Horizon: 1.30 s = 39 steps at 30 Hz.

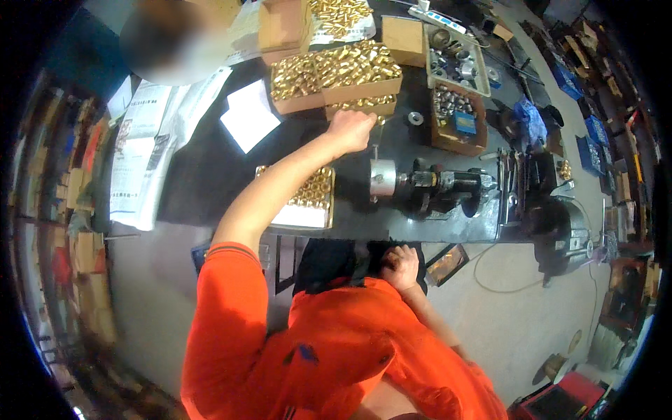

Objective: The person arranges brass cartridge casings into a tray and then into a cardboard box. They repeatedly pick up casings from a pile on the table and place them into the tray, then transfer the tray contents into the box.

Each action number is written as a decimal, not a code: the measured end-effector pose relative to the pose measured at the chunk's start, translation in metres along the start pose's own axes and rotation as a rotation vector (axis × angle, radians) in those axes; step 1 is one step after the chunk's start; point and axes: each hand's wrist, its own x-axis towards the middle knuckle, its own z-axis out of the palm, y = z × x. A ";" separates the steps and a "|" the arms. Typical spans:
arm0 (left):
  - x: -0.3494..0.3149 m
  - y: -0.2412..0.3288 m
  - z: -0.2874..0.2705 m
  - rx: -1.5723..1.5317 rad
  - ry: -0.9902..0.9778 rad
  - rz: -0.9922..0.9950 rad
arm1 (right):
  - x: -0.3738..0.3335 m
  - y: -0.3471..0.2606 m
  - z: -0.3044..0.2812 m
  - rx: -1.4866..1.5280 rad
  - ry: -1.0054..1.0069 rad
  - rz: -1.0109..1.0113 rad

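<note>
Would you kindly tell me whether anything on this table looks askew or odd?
Two things look slightly untidy: at the left, the newspaper lies creased and askew; and a metal ring lies alone on the dark tabletop, outside the nearby box of metal parts. No clear damage shows.

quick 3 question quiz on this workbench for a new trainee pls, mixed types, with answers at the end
1. Where is the right hand?
a) on the newspaper
b) on the blue bag
c) off the table, in front of its near edge

2. True or false: the silver metal cylinder is to the right of the loose white paper.

3. Fill in: the left hand is by cardboard boxes filled with small ____-coloured parts.

Key: 1 c; 2 true; 3 gold
</note>
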 end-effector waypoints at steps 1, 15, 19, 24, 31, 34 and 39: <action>-0.001 0.001 -0.005 0.024 -0.063 0.016 | 0.000 0.000 0.001 0.017 -0.004 0.025; -0.122 -0.006 -0.130 -0.377 -0.052 -0.109 | -0.004 0.000 0.002 0.016 0.003 0.030; -0.195 -0.001 -0.139 -0.447 -0.060 -0.191 | 0.000 -0.003 0.004 0.015 0.020 0.010; -0.235 0.016 -0.106 -0.110 -0.060 -0.213 | -0.003 0.001 0.007 -0.002 0.013 0.014; -0.241 0.019 -0.089 -0.092 0.010 -0.266 | -0.003 0.001 0.005 -0.003 0.015 0.002; -0.242 0.016 -0.081 -0.087 0.043 -0.251 | -0.003 0.001 0.005 0.010 0.013 0.005; -0.239 0.017 -0.078 -0.065 0.063 -0.274 | -0.005 0.003 0.008 0.007 0.029 -0.001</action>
